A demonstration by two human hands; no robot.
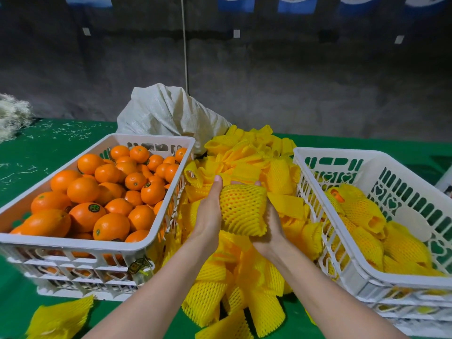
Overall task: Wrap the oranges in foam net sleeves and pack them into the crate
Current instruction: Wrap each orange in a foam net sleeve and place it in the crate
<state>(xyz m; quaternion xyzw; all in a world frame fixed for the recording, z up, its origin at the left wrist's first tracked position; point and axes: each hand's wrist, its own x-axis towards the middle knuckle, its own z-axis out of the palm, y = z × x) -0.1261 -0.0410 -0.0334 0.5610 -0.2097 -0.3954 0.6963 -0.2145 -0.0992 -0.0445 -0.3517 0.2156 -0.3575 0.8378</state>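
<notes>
Where two crates are standing on the green counter (36, 148), a good deal is lying out of sight.

Item: left hand (208, 216) and right hand (271, 223), two in all. Both are curling round one netted orange (242, 209) and holding it above the heap between the crates. The left is gripping its left side, thumb up at the top edge. The right is cupping it from beneath and from the right, most of its fingers hiding behind the yellow mesh. Peel is showing only faintly through the net.

Item: left crate (73, 243), white plastic, is carrying bare oranges (85, 189). Well over two dozen are showing on top; the lower layers are peeping through the side slots only and cannot be counted. Several are wearing small dark stickers (92, 207), print too small to read.

Item: right crate (330, 155), same make, is holding wrapped oranges (367, 241), at least six showing. Its right side is running out of the picture.

Item: loose foam net sleeves (244, 152), yellow, are lying heaped between the crates and spilling toward the near edge, too tangled to count. One further sleeve (61, 319) is lying flat at the lower left, partly cut off.

Item: one white woven sack (166, 111) is slumping behind the heap, contents hidden.

Item: pale shredded stuff (12, 116) is lying at the far left edge, cut off and hard to make out.
</notes>
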